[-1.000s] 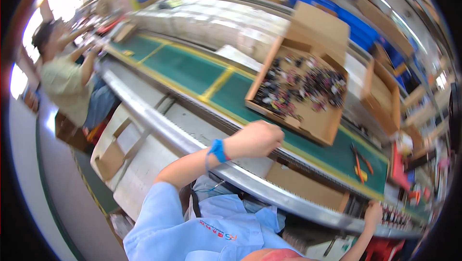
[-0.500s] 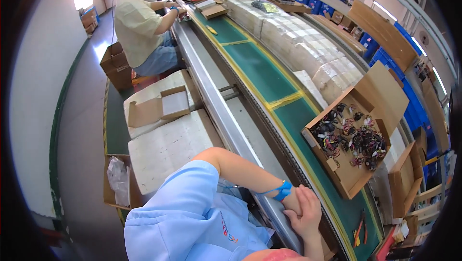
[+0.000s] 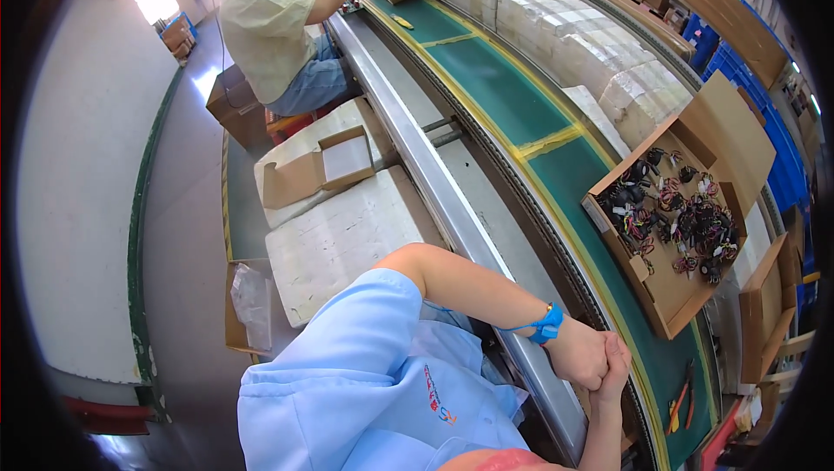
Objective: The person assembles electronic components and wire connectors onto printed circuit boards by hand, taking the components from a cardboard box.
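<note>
My left hand [image 3: 580,354], with a blue strap [image 3: 547,325] on its wrist, is closed into a fist at the metal rail [image 3: 417,158] of a green conveyor belt [image 3: 504,93]. My right hand [image 3: 615,373] comes up from below and is folded against it, so the two hands are clasped. I see nothing held in either. An open cardboard box [image 3: 665,301] full of small coloured wire harnesses [image 3: 686,219] sits on the belt just beyond my hands.
Orange-handled hand tools [image 3: 680,403] lie on the belt to the right. Wrapped white packs [image 3: 599,45] line the belt's far side. A co-worker in a yellow shirt [image 3: 265,32] sits further up. Cardboard boxes [image 3: 317,167] and white boards [image 3: 347,241] stand left of the rail.
A second ago my left hand lay alone on the rail, with the right hand far off to the right. The hands have come together, and my view has swung left along the belt.
</note>
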`<state>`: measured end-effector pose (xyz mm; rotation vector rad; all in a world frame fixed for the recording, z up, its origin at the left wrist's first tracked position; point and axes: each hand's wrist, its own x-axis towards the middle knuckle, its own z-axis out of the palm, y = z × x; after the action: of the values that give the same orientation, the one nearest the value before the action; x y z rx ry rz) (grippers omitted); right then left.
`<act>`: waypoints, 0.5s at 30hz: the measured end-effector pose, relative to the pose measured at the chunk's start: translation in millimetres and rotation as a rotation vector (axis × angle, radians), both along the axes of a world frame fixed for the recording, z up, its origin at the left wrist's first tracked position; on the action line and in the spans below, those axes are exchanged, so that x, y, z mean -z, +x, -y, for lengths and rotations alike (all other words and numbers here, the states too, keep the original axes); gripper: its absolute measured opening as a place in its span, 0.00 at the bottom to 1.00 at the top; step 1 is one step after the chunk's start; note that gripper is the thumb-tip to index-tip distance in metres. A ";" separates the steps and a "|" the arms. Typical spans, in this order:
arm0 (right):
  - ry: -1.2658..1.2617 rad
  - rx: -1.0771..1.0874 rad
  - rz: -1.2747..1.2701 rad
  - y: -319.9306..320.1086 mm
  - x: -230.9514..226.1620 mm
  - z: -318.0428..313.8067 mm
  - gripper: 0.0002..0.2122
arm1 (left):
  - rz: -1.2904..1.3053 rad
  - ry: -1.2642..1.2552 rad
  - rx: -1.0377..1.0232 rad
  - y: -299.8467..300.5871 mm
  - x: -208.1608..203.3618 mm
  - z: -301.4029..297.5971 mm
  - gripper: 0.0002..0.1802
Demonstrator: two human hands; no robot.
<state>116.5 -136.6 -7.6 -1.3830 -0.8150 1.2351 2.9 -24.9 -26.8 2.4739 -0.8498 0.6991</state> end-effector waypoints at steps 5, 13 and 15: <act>0.033 0.025 -0.022 -4.7 -5.6 0.7 0.18 | 0.032 0.028 0.004 -1.0 -5.0 3.8 0.06; 0.036 0.022 -0.063 -3.8 -3.8 -7.0 0.16 | -0.057 0.052 0.002 0.2 -6.2 -1.0 0.07; 0.022 0.034 -0.067 -8.1 -8.5 -9.2 0.16 | -0.033 0.019 0.007 0.8 -3.8 -3.3 0.07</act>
<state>108.4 -127.4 0.9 -1.3253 -0.7534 1.2364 3.7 -21.6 -23.0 2.4913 -0.8569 0.6489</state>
